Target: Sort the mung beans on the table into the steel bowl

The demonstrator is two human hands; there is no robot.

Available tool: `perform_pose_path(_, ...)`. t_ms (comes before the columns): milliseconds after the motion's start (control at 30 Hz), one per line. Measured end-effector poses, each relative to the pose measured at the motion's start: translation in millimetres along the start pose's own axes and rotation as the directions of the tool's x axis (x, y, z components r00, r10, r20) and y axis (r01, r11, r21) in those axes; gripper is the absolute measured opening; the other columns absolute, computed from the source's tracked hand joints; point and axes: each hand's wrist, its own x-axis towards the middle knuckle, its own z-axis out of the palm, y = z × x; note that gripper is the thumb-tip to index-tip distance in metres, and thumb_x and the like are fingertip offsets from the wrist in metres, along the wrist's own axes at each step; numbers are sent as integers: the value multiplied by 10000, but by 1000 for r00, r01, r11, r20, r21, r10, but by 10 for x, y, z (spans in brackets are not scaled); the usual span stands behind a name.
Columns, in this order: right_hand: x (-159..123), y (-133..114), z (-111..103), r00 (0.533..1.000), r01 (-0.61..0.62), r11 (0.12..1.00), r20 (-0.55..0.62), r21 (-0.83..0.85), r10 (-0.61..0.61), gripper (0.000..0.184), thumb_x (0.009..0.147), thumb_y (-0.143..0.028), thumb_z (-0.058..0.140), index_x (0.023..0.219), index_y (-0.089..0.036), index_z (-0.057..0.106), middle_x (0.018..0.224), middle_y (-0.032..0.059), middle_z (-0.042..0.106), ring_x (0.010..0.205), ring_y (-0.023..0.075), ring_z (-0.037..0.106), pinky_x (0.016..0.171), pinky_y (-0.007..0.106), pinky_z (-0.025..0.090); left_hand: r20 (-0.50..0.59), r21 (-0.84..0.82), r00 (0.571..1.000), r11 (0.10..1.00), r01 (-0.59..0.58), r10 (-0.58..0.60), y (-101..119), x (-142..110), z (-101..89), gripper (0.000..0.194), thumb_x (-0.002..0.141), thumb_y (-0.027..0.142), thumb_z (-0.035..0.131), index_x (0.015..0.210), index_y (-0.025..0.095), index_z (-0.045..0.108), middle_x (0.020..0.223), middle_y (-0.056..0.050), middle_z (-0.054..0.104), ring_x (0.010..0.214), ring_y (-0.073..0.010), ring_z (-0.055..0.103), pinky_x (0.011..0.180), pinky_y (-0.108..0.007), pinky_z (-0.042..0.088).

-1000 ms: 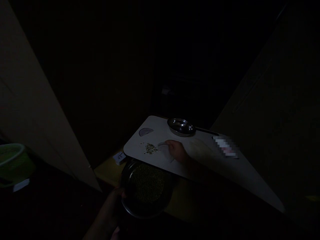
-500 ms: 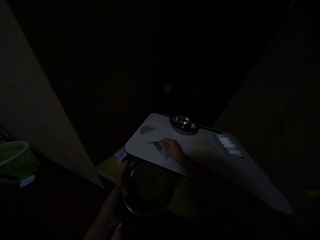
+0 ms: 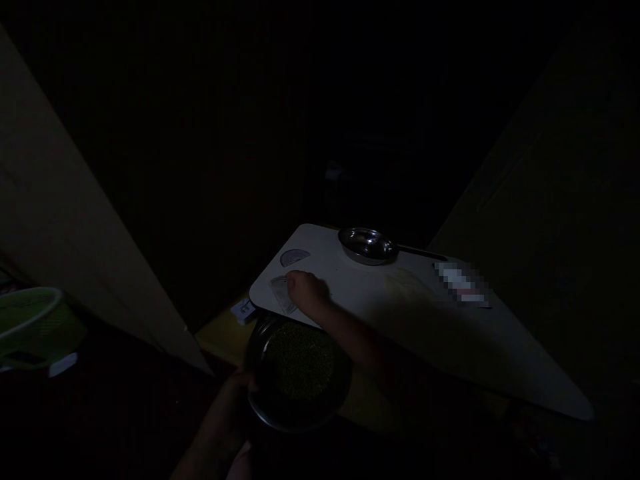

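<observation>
My L hand (image 3: 225, 407) grips the rim of a dark bowl (image 3: 299, 421) of green beans (image 3: 299, 363), just below the board edge. My R hand (image 3: 306, 291) is curled narrow, pressing down on a clear plastic scraper (image 3: 281, 295) lying flat on the white board (image 3: 500, 353). Scraper looks thin, v. light, fairly stiff, prob. slippery on the board, so best taken by the top edge under my fingers. Long axis runs diagonal, narrow end pointing twd the bowl. Steel dish (image 3: 368, 245) sits past my R hand.
</observation>
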Motion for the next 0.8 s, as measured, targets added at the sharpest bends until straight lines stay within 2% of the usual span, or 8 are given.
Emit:
perform_pose_path(100, 68, 73, -10, 994, -103, 991, -30, -84, 101, 341, 916, -254, 384, 1045, -244, 699, 1024, 91, 750, 944, 223, 700, 734, 314, 485, -4, 23, 999, 999, -41, 41, 4, -22, 11, 195, 516, -18, 577, 600, 158, 570, 495, 8, 560, 444, -124, 523, 482, -249, 438)
perform_pose_path(233, 85, 340, -52, 981, -181, 973, -104, -143, 167, 338, 884, -227, 399, 1040, -230, 698, 1010, 105, 751, 917, 234, 704, 690, 315, 492, 7, -13, 998, 998, -54, 54, -19, -14, 24, 190, 517, -20, 573, 576, 159, 548, 461, 15, 524, 422, -114, 506, 464, -231, 422)
perform_pose_path(367, 45, 517, -124, 973, -212, 966, -127, -149, 194, 315, 885, -247, 422, 1016, -220, 708, 998, 102, 752, 905, 222, 705, 691, 291, 490, 13, -4, 995, 995, -95, 95, -53, 16, 11, 239, 503, -20, 569, 655, 161, 605, 451, 19, 529, 392, -118, 487, 426, -228, 400)
perform_pose_path(467, 57, 632, -248, 967, -203, 976, -173, -86, 186, 337, 906, -232, 396, 1027, -233, 710, 1008, 84, 752, 933, 215, 702, 722, 281, 490, -2, 19, 999, 999, -45, 45, -56, 26, -9, 172, 535, 1, 603, 604, 157, 580, 454, 4, 540, 395, -125, 506, 427, -234, 421)
perform_pose_path(567, 110, 834, -449, 953, -168, 985, -264, -36, 152, 371, 919, -192, 367, 1075, -213, 704, 1049, 89, 744, 983, 209, 689, 755, 265, 484, 5, 20, 1000, 1000, -20, 20, -40, 18, -13, 201, 533, -14, 615, 560, 166, 531, 441, 17, 526, 386, -119, 510, 430, -228, 428)
perform_pose_path(633, 136, 1006, -573, 953, -186, 980, -256, -71, 162, 378, 917, -164, 365, 1064, -185, 713, 1051, 108, 741, 981, 218, 689, 749, 265, 484, 2, 24, 999, 999, -46, 46, -29, 9, -3, 203, 534, -23, 614, 567, 162, 536, 440, 24, 526, 382, -108, 506, 439, -219, 430)
perform_pose_path(700, 140, 1168, -644, 960, -226, 965, -200, -131, 198, 363, 919, -170, 381, 1036, -168, 725, 1039, 125, 742, 964, 232, 694, 736, 273, 487, -23, 35, 998, 998, -55, 56, -24, -3, 15, 186, 540, -12, 616, 583, 156, 551, 449, 22, 536, 392, -109, 517, 454, -222, 443)
perform_pose_path(800, 135, 1315, -624, 963, -238, 955, -168, -176, 209, 350, 918, -171, 398, 1017, -171, 734, 1049, 144, 738, 972, 243, 691, 743, 288, 489, -34, 41, 998, 998, -45, 46, -23, -25, 43, 210, 513, -16, 599, 609, 165, 556, 460, 24, 546, 398, -120, 520, 448, -230, 435)
